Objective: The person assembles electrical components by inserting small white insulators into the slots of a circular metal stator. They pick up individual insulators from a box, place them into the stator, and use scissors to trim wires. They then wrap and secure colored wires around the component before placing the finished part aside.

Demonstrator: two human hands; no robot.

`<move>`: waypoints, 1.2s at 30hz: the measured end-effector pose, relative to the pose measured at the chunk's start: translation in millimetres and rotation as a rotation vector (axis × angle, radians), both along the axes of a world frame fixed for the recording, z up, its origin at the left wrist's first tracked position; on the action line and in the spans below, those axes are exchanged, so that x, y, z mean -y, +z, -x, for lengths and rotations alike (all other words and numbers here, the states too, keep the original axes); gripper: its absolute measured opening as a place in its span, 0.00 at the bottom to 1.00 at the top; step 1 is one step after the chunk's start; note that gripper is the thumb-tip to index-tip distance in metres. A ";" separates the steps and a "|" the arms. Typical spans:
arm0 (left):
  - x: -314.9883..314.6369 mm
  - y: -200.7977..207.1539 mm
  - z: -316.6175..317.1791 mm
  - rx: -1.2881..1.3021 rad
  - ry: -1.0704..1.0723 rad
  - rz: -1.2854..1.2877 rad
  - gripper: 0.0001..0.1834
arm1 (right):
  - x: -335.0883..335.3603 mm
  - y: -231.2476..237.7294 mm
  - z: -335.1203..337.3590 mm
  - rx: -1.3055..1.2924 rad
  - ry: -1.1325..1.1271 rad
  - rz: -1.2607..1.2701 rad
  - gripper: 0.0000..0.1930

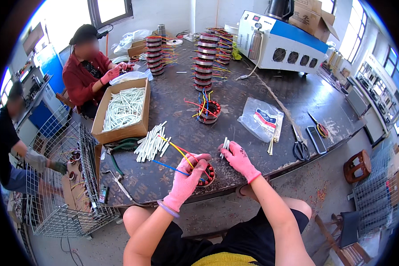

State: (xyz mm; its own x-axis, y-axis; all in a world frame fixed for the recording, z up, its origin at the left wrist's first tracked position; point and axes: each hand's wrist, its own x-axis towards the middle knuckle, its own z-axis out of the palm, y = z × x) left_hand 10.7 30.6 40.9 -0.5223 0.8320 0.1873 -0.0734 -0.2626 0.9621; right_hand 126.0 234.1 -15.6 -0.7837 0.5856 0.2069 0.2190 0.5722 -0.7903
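My left hand (186,179), in a pink glove, pinches coloured lead wires (177,150) in yellow and red, with a blue one running out to the left. They come from a motor stator (207,177) with red windings, partly hidden behind the hand at the table's near edge. My right hand (239,160), gloved in pink too, has its fingers closed on a few thin white sleeves (226,144) at the tabletop. To the left lies a loose pile of white sleeves (151,142). Another stator (209,113) with upright coloured wires sits farther back.
A cardboard box (142,119) of white sleeves stands left, beside green-handled pliers (115,155). Stacked stators (205,62) rise behind. Rightward are a plastic bag (257,117), scissors (300,148) and a phone (316,139). A co-worker (86,71) in pink gloves sits at far left.
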 end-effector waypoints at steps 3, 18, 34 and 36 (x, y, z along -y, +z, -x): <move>-1.2 11.7 0.7 -0.088 0.011 0.032 0.12 | 0.2 -1.8 3.5 -0.140 -0.035 0.317 0.15; -0.1 35.7 0.0 -0.090 -0.245 0.142 0.20 | 31.0 103.0 -5.5 -0.525 0.026 1.212 0.18; 6.1 22.9 -0.2 -0.070 -0.290 0.068 0.18 | 47.8 162.0 -6.5 -0.495 0.291 1.022 0.19; 6.8 22.5 0.2 -0.084 -0.290 0.072 0.18 | 48.8 164.1 -5.3 -0.476 0.259 1.046 0.18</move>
State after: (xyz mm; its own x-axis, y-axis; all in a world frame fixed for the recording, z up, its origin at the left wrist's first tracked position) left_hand 10.5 23.8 63.4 -0.2463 0.9568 0.1547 -0.0544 -0.1731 0.9834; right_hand 131.3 185.3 148.5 -0.8776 0.4789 0.0237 -0.2523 -0.4192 -0.8721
